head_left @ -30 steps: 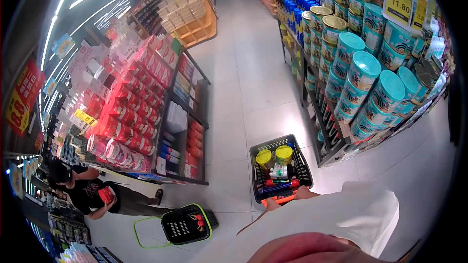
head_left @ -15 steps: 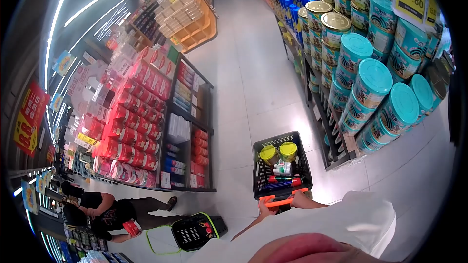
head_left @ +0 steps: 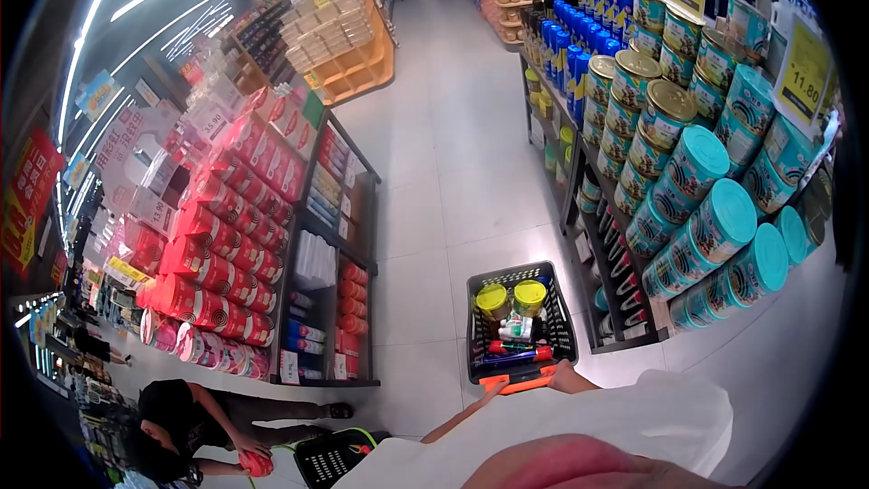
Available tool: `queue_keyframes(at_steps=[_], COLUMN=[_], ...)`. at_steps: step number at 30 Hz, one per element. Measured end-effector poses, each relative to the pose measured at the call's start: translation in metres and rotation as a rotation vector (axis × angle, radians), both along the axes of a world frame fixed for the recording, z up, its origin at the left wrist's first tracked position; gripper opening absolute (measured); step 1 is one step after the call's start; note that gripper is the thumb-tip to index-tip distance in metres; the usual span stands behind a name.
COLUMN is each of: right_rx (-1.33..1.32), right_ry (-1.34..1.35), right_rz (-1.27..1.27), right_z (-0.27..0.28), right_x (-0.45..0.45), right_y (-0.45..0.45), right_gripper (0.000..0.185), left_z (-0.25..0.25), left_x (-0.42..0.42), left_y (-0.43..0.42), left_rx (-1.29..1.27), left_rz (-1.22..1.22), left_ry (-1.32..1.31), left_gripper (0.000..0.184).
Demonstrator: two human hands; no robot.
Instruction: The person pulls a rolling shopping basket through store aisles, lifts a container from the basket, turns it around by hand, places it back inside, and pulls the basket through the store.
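A black shopping basket [head_left: 474, 358] with an orange handle [head_left: 527, 384] is just ahead of my body. My left hand [head_left: 491, 389] is closed around the left end of the handle, and my right hand [head_left: 568, 379] grips its right end. Inside the basket, two tubs with yellow-green lids [head_left: 529, 294] stand at the far end. A small white package [head_left: 516, 328] with green lies in the middle. Nearer the handle are a red-and-blue can-like item [head_left: 514, 356] and a thin red-and-green item. Some of the contents overlap and cannot be made out.
On the right, a shelf rack [head_left: 625, 344] carries stacked teal-lidded cans [head_left: 703, 154] and blue spray cans [head_left: 579, 72]. A red-package display [head_left: 222, 258] stands left. Lower left, another person [head_left: 181, 417] in black holds a red item beside a black basket [head_left: 330, 462].
My view has advanced along the aisle, so the displays sit lower and wider apart. Both hands stay on the handle. The other person and their basket have dropped toward the bottom edge.
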State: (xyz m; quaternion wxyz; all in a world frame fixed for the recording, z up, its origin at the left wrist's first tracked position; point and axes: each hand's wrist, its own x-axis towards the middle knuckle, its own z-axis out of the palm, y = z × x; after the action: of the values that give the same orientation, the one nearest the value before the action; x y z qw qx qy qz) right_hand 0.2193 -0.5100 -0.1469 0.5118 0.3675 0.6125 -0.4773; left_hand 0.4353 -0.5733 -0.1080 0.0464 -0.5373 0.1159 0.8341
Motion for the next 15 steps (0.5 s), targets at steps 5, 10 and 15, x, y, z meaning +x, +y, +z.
queue_keyframes(at_steps=[5, 10, 15], right_rx=[-0.07, -0.339, -0.282], right_ry=[-0.097, -0.103, 0.073], right_rz=[0.049, -0.111, -0.071], right_z=[-0.024, 0.002, 0.011], right_x=[-0.038, -0.052, -0.056], right_y=[-0.041, -0.078, -0.132], right_gripper=[0.036, 0.046, 0.039], left_z=[-0.008, -0.019, -0.023], left_x=[-0.004, -0.011, -0.029], left_y=[-0.056, -0.096, -0.133], left_rx=[0.016, 0.017, 0.008], left_rz=[-0.2, -0.344, -0.353], left_ry=[0.116, 0.214, 0.269], left_gripper=[0.059, 0.062, 0.064])
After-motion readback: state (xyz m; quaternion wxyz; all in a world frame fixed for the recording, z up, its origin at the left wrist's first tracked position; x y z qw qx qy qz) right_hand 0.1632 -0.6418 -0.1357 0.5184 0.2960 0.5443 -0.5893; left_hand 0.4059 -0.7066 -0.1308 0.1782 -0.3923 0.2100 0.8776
